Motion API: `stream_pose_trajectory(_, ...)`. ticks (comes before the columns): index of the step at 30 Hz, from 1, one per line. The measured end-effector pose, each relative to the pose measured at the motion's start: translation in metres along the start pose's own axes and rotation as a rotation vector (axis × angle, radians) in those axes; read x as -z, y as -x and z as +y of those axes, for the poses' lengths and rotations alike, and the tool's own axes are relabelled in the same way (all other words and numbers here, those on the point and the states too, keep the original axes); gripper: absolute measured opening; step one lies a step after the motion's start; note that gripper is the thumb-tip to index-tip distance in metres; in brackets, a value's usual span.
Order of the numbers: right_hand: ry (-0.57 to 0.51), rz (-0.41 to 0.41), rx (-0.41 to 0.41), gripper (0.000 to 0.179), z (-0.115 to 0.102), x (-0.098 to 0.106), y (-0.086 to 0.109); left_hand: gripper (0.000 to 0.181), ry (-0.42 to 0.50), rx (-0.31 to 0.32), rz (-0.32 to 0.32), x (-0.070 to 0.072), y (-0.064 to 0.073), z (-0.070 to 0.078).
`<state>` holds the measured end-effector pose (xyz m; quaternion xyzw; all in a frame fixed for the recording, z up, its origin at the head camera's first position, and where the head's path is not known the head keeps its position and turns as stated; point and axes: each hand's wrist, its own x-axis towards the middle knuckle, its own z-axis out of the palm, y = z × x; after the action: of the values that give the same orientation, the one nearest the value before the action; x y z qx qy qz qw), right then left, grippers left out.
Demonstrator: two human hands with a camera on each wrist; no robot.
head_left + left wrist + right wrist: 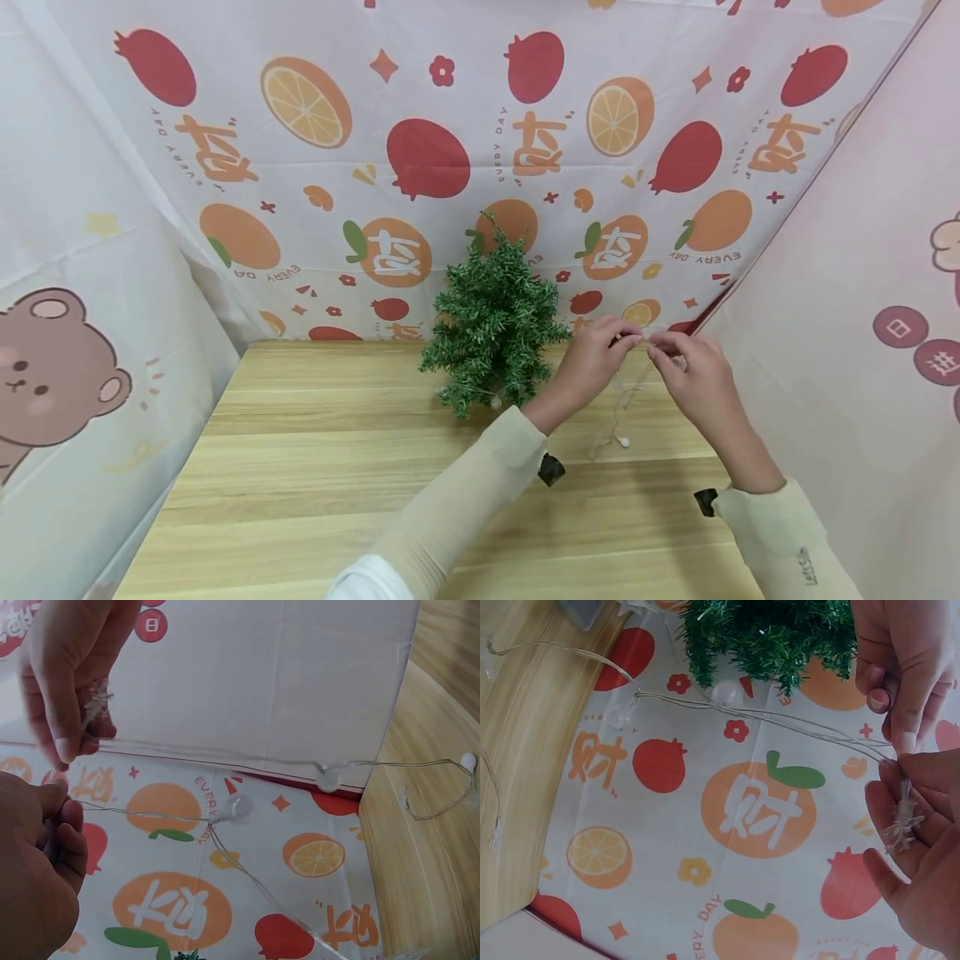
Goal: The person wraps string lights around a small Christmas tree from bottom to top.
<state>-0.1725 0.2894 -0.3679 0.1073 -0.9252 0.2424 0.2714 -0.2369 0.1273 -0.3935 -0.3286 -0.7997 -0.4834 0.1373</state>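
Note:
A string of fairy lights (262,759) on thin clear wire runs between both hands and hangs toward the table. My left hand (588,362) pinches the wire between thumb and fingertips. Close beside it, my right hand (697,371) pinches the same wire, fingertips almost meeting. A clear snowflake-shaped piece (904,825) hangs against the right hand's fingers. Clear round bulbs, one a ball (238,807), dangle along the strand; a white bulb (623,442) is near the table. Left of the hands stands a small green artificial Christmas tree (495,312), with another bulb (496,402) at its lower front.
The wooden table (315,467) spreads under the arms and to the left. A fruit-printed cloth (465,75) hangs behind the tree. More cloth walls close in the left side (45,208) and the right side (847,208).

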Motion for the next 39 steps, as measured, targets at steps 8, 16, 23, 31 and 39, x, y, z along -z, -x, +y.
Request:
stream_pose_trajectory(8, -0.034, 0.056, -0.074, 0.009, 0.002, -0.002, 0.003, 0.02, 0.049, 0.003, 0.033, 0.0, -0.001, -0.001)
stream_pose_trajectory(16, 0.003, 0.098, -0.097, 0.009, 0.0, -0.01, 0.004, 0.021, 0.062, -0.012, 0.077, 0.005, -0.002, -0.003)
stream_pose_trajectory(23, -0.012, 0.125, -0.196, 0.014, 0.005, -0.007, 0.01, 0.017, 0.077, -0.001, 0.197, 0.019, -0.011, -0.003)
stream_pose_trajectory(31, -0.004, 0.15, -0.187, 0.014, 0.014, -0.007, 0.021, 0.018, 0.162, 0.081, 0.198, 0.021, -0.024, -0.008)
stream_pose_trajectory(39, -0.189, 0.11, -0.273, 0.018, 0.012, -0.005, 0.031, 0.018, 0.227, 0.15, 0.205, 0.03, -0.044, -0.008)
